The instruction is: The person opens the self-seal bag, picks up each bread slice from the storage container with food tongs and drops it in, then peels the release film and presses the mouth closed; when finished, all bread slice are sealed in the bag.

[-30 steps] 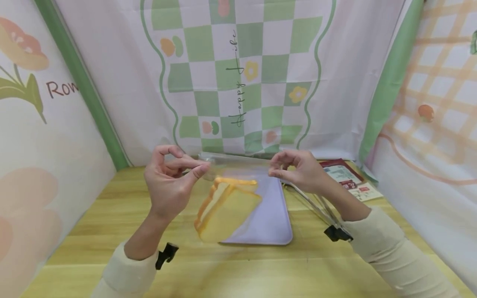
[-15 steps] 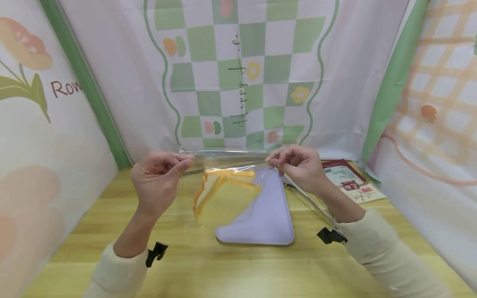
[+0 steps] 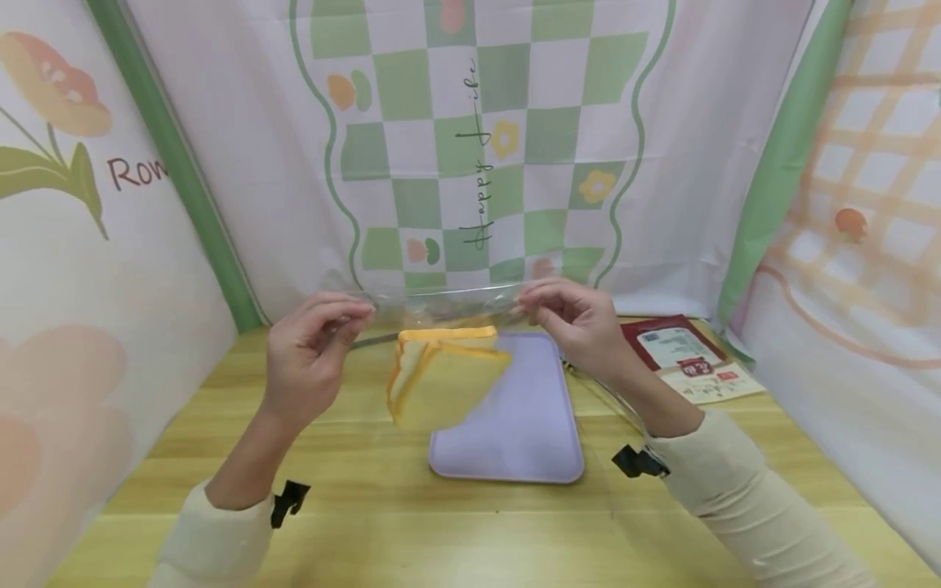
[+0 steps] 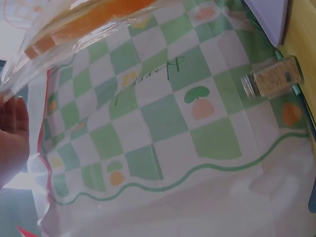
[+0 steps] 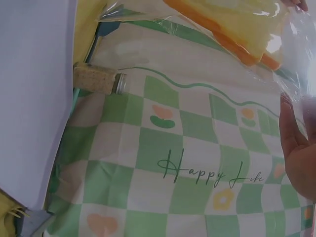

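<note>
A clear plastic bag (image 3: 456, 300) is stretched between my two hands over the table. Inside it sit two yellow bread slices (image 3: 452, 384) with orange-brown crusts, hanging low in the bag. My left hand (image 3: 309, 347) pinches the left part of the bag's top edge between thumb and fingers. At the right part of that edge, my right hand (image 3: 577, 327) pinches the film the same way. From the right wrist view, the crusted slices show through wrinkled, shiny film beside the right fingers. Behind the bread lies a lilac board (image 3: 522, 433), partly covered by it in the head view.
A dark red and cream packet (image 3: 687, 359) lies at the right rear. Thin metal rods (image 3: 613, 396) run behind my right forearm. A small glass jar (image 4: 274, 78) with a metal lid stands near the back cloth. Fabric walls enclose the wooden table (image 3: 382, 523).
The bag and bread have risen a little and turned flatter to the view. My left hand has moved left, then steadied; the bag's top edge is now pulled straighter.
</note>
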Demonstrator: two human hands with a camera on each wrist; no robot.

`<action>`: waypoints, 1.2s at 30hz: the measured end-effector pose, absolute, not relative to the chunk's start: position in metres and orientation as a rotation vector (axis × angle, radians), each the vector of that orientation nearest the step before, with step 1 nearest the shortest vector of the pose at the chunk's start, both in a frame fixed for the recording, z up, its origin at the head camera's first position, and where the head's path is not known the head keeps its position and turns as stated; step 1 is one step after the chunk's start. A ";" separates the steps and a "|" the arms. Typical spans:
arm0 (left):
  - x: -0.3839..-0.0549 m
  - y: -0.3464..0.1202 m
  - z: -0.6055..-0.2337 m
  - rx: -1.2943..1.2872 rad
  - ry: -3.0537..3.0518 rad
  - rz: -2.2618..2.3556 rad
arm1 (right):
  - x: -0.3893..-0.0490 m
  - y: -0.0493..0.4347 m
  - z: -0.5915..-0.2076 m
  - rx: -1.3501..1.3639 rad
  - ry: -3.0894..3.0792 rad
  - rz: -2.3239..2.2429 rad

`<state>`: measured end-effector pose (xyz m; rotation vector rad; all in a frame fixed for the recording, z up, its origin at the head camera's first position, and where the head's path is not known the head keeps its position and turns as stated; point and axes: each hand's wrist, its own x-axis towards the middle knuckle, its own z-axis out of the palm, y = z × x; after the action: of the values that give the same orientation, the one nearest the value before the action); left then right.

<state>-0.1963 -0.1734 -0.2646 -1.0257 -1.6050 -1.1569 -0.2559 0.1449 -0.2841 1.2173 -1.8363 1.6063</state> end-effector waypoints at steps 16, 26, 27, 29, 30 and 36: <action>-0.194 -0.216 -0.282 -1.056 -1.877 -1.062 | -0.256 0.115 -0.294 1.304 -1.875 1.565; -0.197 -0.246 -0.300 -0.876 -2.039 -1.130 | -0.259 0.083 -0.317 1.285 -1.903 1.493; -0.198 -0.248 -0.302 -0.872 -2.043 -1.141 | -0.260 0.080 -0.320 1.275 -1.903 1.487; -0.202 -0.254 -0.305 -0.871 -2.036 -1.169 | -0.261 0.073 -0.324 1.260 -1.911 1.467; -0.205 -0.257 -0.307 -0.873 -2.031 -1.185 | -0.257 0.070 -0.323 1.257 -1.918 1.452; -0.209 -0.273 -0.317 -0.873 -2.004 -1.285 | -0.258 0.055 -0.330 1.269 -1.936 1.388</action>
<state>-0.2085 -0.2731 -0.3169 -0.8728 -2.0039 -1.2853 -0.2584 0.0551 -0.3298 1.2694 -1.9359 1.3880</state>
